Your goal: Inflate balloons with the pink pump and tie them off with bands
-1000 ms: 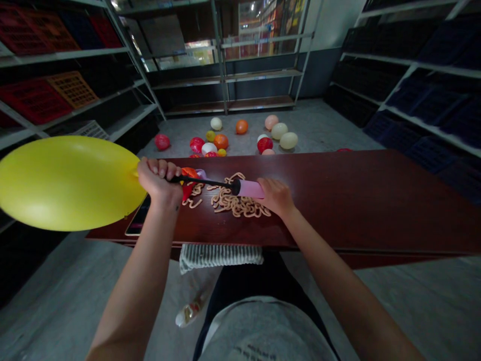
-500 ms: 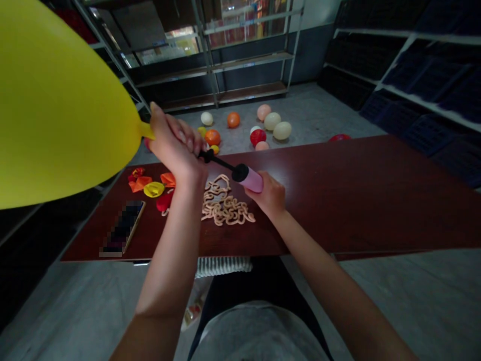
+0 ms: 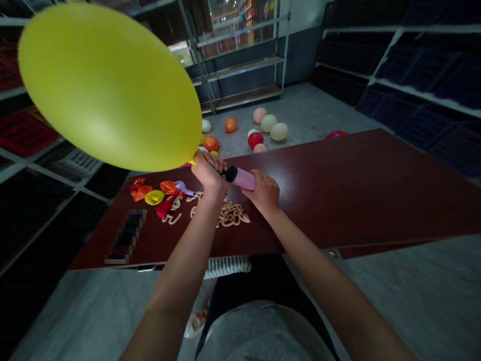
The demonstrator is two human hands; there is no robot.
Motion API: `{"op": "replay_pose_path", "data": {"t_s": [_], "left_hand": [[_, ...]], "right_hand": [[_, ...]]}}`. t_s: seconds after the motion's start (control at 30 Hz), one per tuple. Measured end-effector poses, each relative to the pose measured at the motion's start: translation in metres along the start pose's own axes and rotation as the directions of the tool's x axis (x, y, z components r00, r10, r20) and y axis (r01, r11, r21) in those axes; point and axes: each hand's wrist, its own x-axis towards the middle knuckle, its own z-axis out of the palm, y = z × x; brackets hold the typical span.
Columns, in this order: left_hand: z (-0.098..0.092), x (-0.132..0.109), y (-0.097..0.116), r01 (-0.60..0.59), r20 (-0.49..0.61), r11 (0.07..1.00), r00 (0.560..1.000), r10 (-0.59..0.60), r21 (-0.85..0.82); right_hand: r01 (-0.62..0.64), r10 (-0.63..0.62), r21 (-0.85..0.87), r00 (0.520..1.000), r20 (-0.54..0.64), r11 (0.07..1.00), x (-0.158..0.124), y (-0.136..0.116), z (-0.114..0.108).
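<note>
A large inflated yellow balloon (image 3: 112,90) fills the upper left. My left hand (image 3: 210,170) is closed around its neck and the black end of a hand balloon pump; how the neck sits on the nozzle is hidden by the fingers. Around the pink barrel of the balloon pump (image 3: 244,178) my right hand (image 3: 266,191) is wrapped, with the black rod mostly inside. Below my hands lies a heap of beige long thin balloons (image 3: 233,214), partly covered by my left forearm. Uninflated balloons, among them a yellow one (image 3: 154,197) and a lilac one (image 3: 183,188), lie to the left.
A phone-like dark object (image 3: 127,236), blurred out, lies on the left of the dark red table (image 3: 356,195). Behind the table, inflated balloons, including an orange one (image 3: 230,125), rest on the floor. Metal shelves (image 3: 244,67) and stacked dark crates (image 3: 424,120) stand around.
My left hand has come down and right, towards my right hand, bringing the yellow balloon along. The pump's black rod has slid into the barrel. More of the balloon is in view.
</note>
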Motion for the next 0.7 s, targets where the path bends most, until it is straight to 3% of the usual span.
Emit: {"op": "replay_pose_path", "data": {"t_s": [0.13,0.33,0.7], "left_hand": [[-0.031,0.004,0.017,0.033,-0.08,0.999,0.996,-0.035,-0.032],[-0.063,-0.001,0.062,-0.031,-0.111,0.998,0.994,0.024,-0.06],[-0.104,-0.001,0.159,-0.132,-0.105,0.991,0.986,0.13,-0.008]], "right_hand": [[0.151,-0.143,-0.087,0.986,0.092,0.985,-0.005,-0.008,0.001],[0.324,-0.301,-0.133,0.939,0.164,0.937,-0.009,-0.017,-0.004],[0.442,-0.419,-0.114,0.89,0.18,0.89,-0.014,-0.018,-0.001]]}}
